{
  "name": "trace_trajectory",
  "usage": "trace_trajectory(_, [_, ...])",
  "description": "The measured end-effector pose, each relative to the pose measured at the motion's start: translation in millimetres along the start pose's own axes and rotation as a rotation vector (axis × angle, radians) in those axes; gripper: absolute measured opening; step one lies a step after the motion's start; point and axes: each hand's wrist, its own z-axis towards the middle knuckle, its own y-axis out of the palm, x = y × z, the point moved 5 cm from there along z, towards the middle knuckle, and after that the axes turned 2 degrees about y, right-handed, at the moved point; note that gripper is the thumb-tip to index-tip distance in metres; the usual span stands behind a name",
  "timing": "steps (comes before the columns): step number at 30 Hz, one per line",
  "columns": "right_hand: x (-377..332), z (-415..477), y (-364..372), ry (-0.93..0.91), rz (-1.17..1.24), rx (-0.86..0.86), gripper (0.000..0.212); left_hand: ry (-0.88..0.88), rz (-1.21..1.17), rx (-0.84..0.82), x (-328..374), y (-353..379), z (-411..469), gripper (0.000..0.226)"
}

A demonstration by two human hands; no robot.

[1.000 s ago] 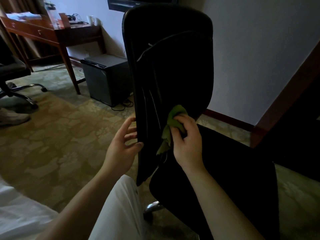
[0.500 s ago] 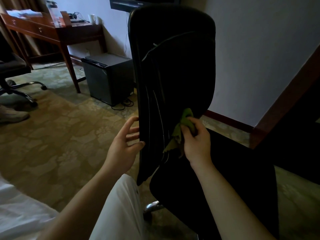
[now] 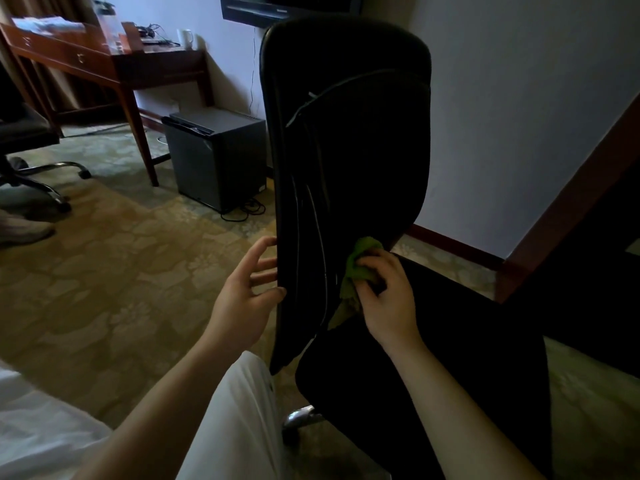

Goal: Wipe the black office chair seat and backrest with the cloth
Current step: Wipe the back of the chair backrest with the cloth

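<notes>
The black office chair's tall backrest [image 3: 346,133] stands upright in the middle of the view, its black seat [image 3: 467,341] spreading to the lower right. My right hand [image 3: 388,292] is closed on a crumpled green cloth [image 3: 360,265] and presses it against the bottom of the backrest, just above where it meets the seat. My left hand [image 3: 246,299] grips the backrest's left edge at the same height, thumb on the front face and fingers spread behind the edge.
A small black fridge [image 3: 214,157] stands on the patterned carpet left of the chair, cables beside it. A wooden desk [image 3: 104,64] and a second chair's base [image 3: 45,178] are at the far left. A wall is behind, dark wood furniture [image 3: 571,220] at the right.
My right hand has slid the cloth to the right along the bottom of the backrest. My left hand has kept its hold on the backrest's edge.
</notes>
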Motion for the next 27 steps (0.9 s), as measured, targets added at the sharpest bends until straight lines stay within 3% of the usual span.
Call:
trace_trajectory(4, [-13,10,-8,0.067,0.115,0.047,0.027,-0.003,-0.006,0.003,0,1,-1,0.082])
trace_trajectory(12, [-43,2,10,-0.212,-0.090,0.049,0.019,-0.005,-0.031,-0.007,0,2,0,0.075])
trace_trajectory(15, [-29,10,4,-0.110,-0.098,0.017,0.022,-0.015,-0.050,-0.010,-1,-1,3,0.071])
trace_trajectory(18, [-15,16,-3,0.105,0.060,0.081,0.022,-0.021,-0.060,-0.022,-4,-2,3,0.066])
trace_trajectory(20, [-17,12,-3,0.141,0.110,0.102,0.018,-0.015,-0.051,-0.034,-5,0,0,0.066])
trace_trajectory(27, [-33,-11,14,-0.079,-0.053,0.114,0.019,-0.022,-0.033,0.010,-6,1,2,0.073])
